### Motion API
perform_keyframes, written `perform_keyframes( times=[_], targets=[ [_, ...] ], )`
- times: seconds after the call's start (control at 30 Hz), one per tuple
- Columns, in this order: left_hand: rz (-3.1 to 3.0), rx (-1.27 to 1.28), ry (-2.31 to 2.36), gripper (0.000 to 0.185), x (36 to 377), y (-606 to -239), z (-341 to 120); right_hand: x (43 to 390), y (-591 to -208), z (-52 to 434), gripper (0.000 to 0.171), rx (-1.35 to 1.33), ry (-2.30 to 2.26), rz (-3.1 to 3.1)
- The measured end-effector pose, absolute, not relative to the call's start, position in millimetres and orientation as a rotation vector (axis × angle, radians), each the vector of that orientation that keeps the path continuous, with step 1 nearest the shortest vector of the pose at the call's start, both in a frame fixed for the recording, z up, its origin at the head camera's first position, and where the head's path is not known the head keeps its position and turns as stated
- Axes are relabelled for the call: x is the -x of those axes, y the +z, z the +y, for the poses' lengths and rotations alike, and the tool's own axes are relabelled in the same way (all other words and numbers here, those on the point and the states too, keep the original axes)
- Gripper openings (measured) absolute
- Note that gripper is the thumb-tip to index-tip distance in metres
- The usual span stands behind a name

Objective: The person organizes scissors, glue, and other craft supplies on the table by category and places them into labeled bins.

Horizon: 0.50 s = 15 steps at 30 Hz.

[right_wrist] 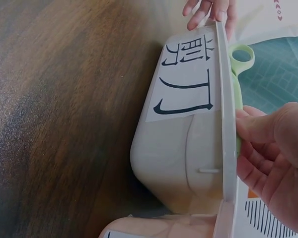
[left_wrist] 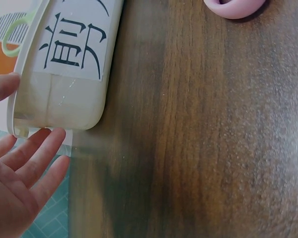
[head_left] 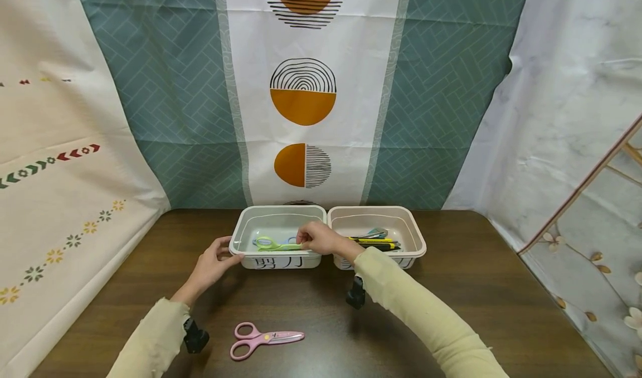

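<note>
Risk: your right hand (head_left: 315, 237) pinches green scissors (head_left: 273, 246) over the left bin (head_left: 241, 227), left hand (head_left: 214, 263) relaxed against its rim—blades could snag, tipping it.

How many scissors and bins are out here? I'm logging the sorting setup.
Scissors: 2, green pair pinched by the right hand over the left bin, pink pair on the table.
Bins: 2, with the right bin.
Total: 4.
</note>
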<state>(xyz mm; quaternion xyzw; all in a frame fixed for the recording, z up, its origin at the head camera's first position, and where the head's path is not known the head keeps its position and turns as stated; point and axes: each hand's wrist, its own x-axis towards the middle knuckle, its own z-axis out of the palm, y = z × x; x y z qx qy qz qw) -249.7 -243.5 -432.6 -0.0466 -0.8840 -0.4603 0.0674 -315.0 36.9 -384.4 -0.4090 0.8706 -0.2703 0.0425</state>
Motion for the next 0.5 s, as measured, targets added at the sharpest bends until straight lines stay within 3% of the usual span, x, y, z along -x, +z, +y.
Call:
perform_keyframes(
  times=[0.37, 0.5],
  targets=[
    [-2.655, 0.141, -1.396, 0.062, 251.2, -433.9, -243.5, 311.9, -381.2, 32.5, 0.01, 1.285, -0.842, 2.661],
    [-2.665, 0.119, -1.406, 0.063, 251.3, -434.3, -243.6, 310.9, -378.8, 32.7, 0.019, 1.287, -0.878, 2.637]
  ],
)
